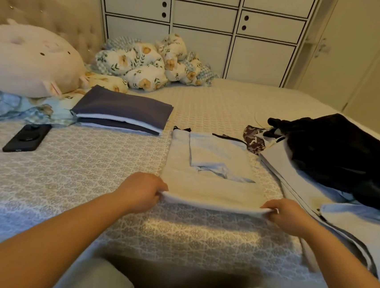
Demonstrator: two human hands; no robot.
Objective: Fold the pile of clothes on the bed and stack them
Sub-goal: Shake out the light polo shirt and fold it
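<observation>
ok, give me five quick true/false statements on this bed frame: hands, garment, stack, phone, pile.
1. Both hands, left and right, pinch the near edge of the pale garment. True.
2. The folded stack lies right of the garment. False: it lies to the left, farther back.
3. The phone lies on the stack. False: it lies on the bedspread, apart from it.
4. The unfolded pile lies right of the garment. True.
5. The left hand is empty. False: it grips the garment.
</observation>
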